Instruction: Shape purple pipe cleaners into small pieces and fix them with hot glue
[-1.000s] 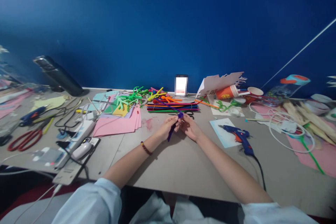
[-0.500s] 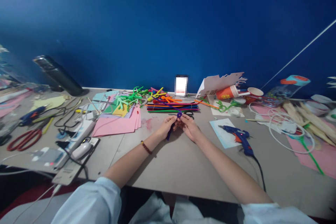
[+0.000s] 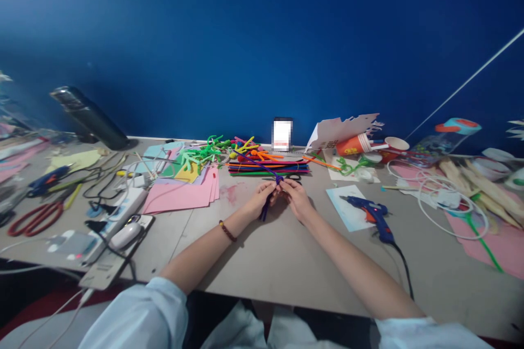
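Pinching firmly, my left hand point(image 3: 260, 200) and right hand point(image 3: 297, 200) grasp a purple pipe cleaner point(image 3: 279, 179) between them. It sits above the tabletop point(image 3: 286, 267), just before the stacked pipe cleaners point(image 3: 268, 168), apparently lifted so both hands can reach its bend.

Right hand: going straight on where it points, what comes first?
For the right hand, the purple pipe cleaner already at its fingers; beyond, probably the stack of pipe cleaners, though depth is unclear.

- We look out from the person's head, facing forward and down.
- We see past the left hand point(image 3: 262, 202) and right hand point(image 3: 297, 200), close below us.
- We face across the craft table point(image 3: 286, 267) toward the blue wall point(image 3: 262, 49).
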Demonstrator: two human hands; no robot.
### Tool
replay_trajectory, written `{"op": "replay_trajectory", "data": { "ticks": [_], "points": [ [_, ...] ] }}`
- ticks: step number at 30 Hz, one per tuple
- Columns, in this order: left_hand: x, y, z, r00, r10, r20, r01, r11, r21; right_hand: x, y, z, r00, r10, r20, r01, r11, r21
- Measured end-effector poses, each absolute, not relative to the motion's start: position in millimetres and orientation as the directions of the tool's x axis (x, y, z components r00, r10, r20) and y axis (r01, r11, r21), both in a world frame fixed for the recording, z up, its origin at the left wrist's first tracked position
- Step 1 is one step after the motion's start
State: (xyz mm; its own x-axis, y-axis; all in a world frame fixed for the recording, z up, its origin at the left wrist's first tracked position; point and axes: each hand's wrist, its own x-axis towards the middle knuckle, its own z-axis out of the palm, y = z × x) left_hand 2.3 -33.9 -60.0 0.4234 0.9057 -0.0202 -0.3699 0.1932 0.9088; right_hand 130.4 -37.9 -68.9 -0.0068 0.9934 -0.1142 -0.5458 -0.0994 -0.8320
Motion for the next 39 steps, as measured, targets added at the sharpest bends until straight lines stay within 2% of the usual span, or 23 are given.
{"op": "replay_trajectory", "data": {
  "ticks": [6, 12, 14, 17, 19, 22, 25, 28, 29, 31, 33, 34, 36, 39],
  "points": [
    [4.0, -36.8, -50.4, 0.476, 0.876, -0.078, -0.444, 0.315, 0.839, 134.3, -37.3, -64.2, -0.05, 0.997, -0.056, -0.587, -0.074, -0.806],
    [-1.8, -38.4, -39.9, 0.625, 0.78, -0.023, -0.471, 0.401, 0.785, 136.0, -35.9, -62.0, -0.069, 0.998, -0.009, -0.554, -0.046, -0.831],
    [-6.0, -38.5, -36.9, 0.677, 0.735, -0.024, -0.456, 0.446, 0.77, 136.8, -36.4, -57.6, -0.073, 0.996, 0.052, -0.458, 0.013, -0.889],
    [-12.7, -39.1, -32.1, 0.735, 0.677, -0.044, -0.409, 0.494, 0.768, 140.0, -38.0, -48.4, -0.02, 0.966, 0.26, -0.177, 0.252, -0.951],
    [-16.4, -39.9, -28.8, 0.751, 0.659, -0.032, -0.412, 0.505, 0.758, 143.1, -39.3, -43.1, 0.015, 0.911, 0.412, 0.004, 0.412, -0.911],
    [-20.5, -39.6, -24.7, 0.765, 0.644, -0.015, -0.431, 0.529, 0.731, 148.1, -41.3, -37.1, 0.007, 0.873, 0.488, 0.084, 0.486, -0.87],
    [-24.3, -35.2, -24.3, 0.74, 0.67, -0.05, -0.451, 0.55, 0.703, 154.2, -43.0, -28.3, -0.072, 0.901, 0.427, 0.079, 0.432, -0.899],
    [-28.0, -27.9, -29.1, 0.686, 0.721, -0.099, -0.479, 0.55, 0.684, 162.6, -45.9, -11.8, -0.344, 0.912, 0.222, 0.066, 0.259, -0.964],
    [-29.1, -25.7, -31.4, 0.679, 0.724, -0.124, -0.474, 0.561, 0.678, 165.5, -47.6, -4.9, -0.495, 0.863, 0.099, 0.041, 0.136, -0.99],
    [-31.1, -22.7, -36.1, 0.684, 0.714, -0.151, -0.46, 0.582, 0.67, 170.5, -52.0, 9.3, -0.774, 0.629, -0.079, 0.019, -0.101, -0.995],
    [-32.8, -21.9, -39.9, 0.718, 0.677, -0.162, -0.432, 0.617, 0.658, 173.2, -56.6, 21.7, -0.894, 0.424, -0.143, 0.047, -0.228, -0.973],
    [-33.5, -22.1, -41.4, 0.741, 0.65, -0.169, -0.409, 0.636, 0.654, 173.5, -58.3, 26.4, -0.908, 0.381, -0.175, 0.085, -0.241, -0.967],
    [-34.6, -22.9, -43.9, 0.784, 0.593, -0.183, -0.354, 0.669, 0.653, 172.6, -59.1, 32.1, -0.846, 0.49, -0.21, 0.147, -0.164, -0.975],
    [-35.1, -23.0, -48.0, 0.813, 0.551, -0.186, -0.31, 0.681, 0.664, 168.3, -54.6, 32.7, -0.557, 0.827, -0.076, 0.158, 0.015, -0.987]
  ]
}}
